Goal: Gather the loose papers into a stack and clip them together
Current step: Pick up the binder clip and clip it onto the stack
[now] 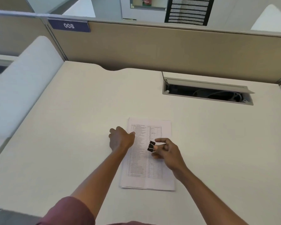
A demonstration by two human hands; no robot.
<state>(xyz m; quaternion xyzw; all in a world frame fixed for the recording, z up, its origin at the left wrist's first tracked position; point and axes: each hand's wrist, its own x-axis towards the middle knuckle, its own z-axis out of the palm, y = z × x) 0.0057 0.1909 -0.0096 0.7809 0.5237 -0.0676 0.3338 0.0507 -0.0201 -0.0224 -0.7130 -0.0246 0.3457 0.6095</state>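
The right hand [166, 151] has its grip clenched on what look like two small black metal binder clips [151, 146], pinched between thumb and fingertips and held just above the stack of white printed paper sheets [147, 159]. That stack lies directly beneath the grip on the pale cream worktop [71, 135], its long axis running away from the person, with a printed table on the top sheet. The far short edge lies well ahead of the grip, the left long edge off to its left. The left hand [120, 138] rests with curled fingers at that left edge, toward the far end; whether it pinches the sheets or merely presses them I cannot tell. The sheets look already gathered, though the near corner shows slightly offset layers. The right hand is the nearer one for clipping, and the move probably turns on carrying the clip mouths from above the page to an edge.
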